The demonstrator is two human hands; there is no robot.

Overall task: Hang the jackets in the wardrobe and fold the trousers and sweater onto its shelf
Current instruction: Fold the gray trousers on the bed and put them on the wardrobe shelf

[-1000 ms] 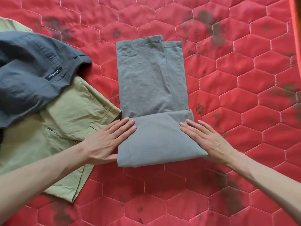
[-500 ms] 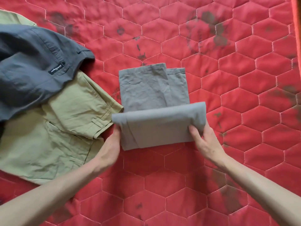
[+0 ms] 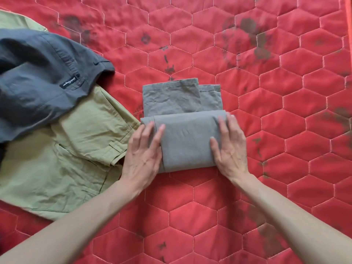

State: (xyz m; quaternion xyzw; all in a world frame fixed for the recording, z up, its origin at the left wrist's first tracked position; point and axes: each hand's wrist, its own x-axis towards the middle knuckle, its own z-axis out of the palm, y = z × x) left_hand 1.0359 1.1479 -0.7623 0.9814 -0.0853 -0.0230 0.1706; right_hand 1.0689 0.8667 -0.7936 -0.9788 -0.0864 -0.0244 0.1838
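Grey trousers (image 3: 187, 141) folded, cuffs pointing away (hands flat).

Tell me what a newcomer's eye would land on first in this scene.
First, the grey trousers, partly folded at the centre of the red quilted cover, with the left hand and right hand pressing flat on either end of the fold. Next, to the left, the olive-green trousers lie spread out, with a dark navy garment draped over their far part.

I see a red quilted mattress (image 3: 266, 115); folded grey trousers (image 3: 186, 141) at centre, olive trousers (image 3: 62, 159) and a dark garment (image 3: 38, 82) at left.
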